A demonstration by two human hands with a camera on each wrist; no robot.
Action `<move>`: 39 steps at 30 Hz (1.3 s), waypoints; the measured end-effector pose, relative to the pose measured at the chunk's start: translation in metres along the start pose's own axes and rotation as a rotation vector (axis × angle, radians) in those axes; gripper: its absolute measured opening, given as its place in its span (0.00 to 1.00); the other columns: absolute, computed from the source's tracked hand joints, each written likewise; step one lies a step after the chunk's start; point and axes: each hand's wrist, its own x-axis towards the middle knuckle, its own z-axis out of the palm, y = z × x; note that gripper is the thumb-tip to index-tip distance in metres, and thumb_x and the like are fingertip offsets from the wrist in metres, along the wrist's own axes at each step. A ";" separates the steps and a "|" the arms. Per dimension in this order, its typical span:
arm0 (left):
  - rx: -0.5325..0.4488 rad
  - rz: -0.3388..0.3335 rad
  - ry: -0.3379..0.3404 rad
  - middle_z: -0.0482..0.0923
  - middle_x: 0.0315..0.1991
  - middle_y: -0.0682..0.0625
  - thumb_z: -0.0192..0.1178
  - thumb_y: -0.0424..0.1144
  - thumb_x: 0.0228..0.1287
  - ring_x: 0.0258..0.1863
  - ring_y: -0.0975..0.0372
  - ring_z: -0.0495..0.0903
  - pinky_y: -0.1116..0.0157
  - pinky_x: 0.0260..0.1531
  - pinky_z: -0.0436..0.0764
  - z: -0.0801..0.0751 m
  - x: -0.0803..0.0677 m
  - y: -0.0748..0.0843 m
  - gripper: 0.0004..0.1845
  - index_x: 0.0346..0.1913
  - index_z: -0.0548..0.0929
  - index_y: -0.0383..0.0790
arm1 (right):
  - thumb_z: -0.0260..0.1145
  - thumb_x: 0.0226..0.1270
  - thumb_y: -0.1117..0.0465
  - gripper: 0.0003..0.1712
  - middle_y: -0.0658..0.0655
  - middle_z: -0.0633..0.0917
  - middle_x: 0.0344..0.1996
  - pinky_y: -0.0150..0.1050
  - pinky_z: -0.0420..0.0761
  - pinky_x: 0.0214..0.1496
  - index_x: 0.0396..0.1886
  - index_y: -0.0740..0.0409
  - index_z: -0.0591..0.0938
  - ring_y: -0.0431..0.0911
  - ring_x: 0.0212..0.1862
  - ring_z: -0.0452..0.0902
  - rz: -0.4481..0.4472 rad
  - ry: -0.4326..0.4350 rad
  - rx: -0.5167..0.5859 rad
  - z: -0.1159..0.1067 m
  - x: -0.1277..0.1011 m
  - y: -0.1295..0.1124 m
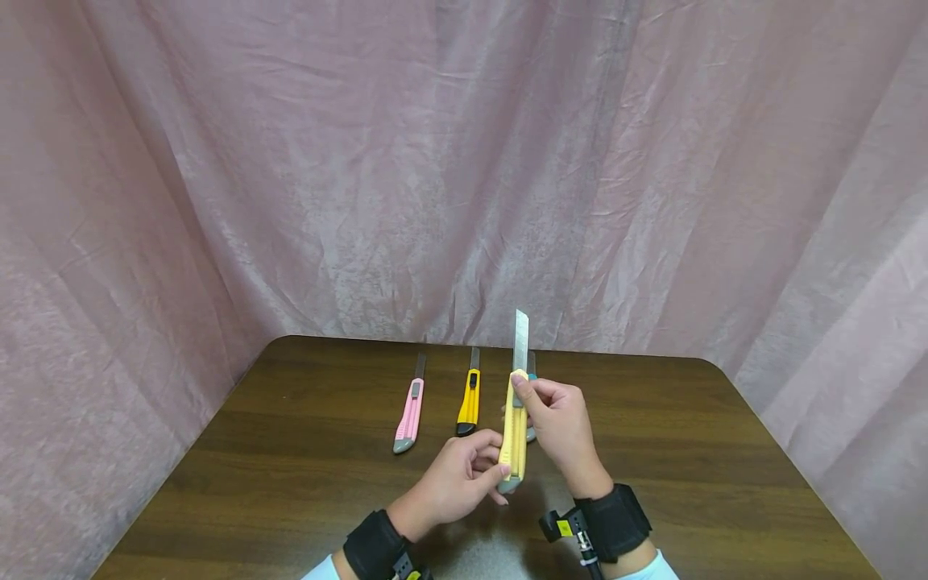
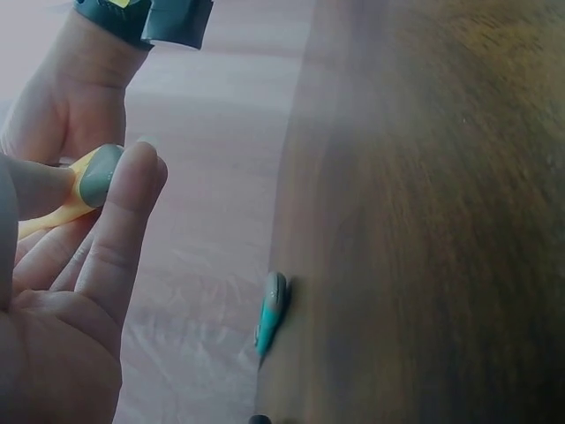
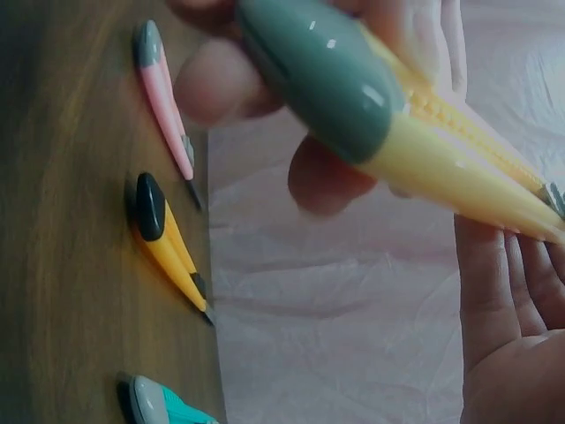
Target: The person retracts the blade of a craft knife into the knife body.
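A pale yellow utility knife (image 1: 514, 431) stands upright over the table, its steel blade (image 1: 520, 340) slid out upward. My left hand (image 1: 493, 469) pinches its grey bottom cap (image 2: 95, 177). My right hand (image 1: 525, 396) pinches the upper body, thumb by the slider. The right wrist view shows the grey cap and yellow body (image 3: 415, 132) close up, with left fingers (image 3: 216, 88) behind.
On the brown table (image 1: 304, 475) lie a pink knife (image 1: 409, 412), an orange knife (image 1: 469, 400) and a teal knife (image 2: 269, 314), the teal one mostly hidden behind my hands in the head view. Pink curtain (image 1: 362, 161) surrounds the table's far edges.
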 end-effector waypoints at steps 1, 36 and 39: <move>0.001 0.009 0.001 0.87 0.47 0.36 0.61 0.31 0.73 0.36 0.63 0.88 0.51 0.35 0.92 0.000 0.000 0.000 0.13 0.56 0.78 0.33 | 0.69 0.72 0.48 0.20 0.61 0.90 0.25 0.34 0.84 0.23 0.32 0.62 0.90 0.45 0.23 0.84 -0.007 0.000 -0.001 0.000 0.000 0.000; -0.011 0.048 -0.020 0.87 0.46 0.37 0.61 0.33 0.74 0.37 0.44 0.89 0.58 0.33 0.93 0.000 -0.003 -0.001 0.15 0.60 0.77 0.37 | 0.68 0.72 0.46 0.23 0.60 0.90 0.24 0.32 0.80 0.20 0.28 0.61 0.88 0.47 0.25 0.87 -0.013 -0.009 -0.019 0.002 -0.003 0.004; -0.008 0.052 -0.011 0.88 0.45 0.38 0.61 0.33 0.74 0.37 0.42 0.89 0.59 0.33 0.93 0.000 -0.003 -0.001 0.15 0.60 0.77 0.37 | 0.68 0.72 0.45 0.24 0.58 0.87 0.20 0.32 0.78 0.18 0.25 0.60 0.88 0.45 0.22 0.82 0.005 0.003 -0.037 0.002 -0.003 0.005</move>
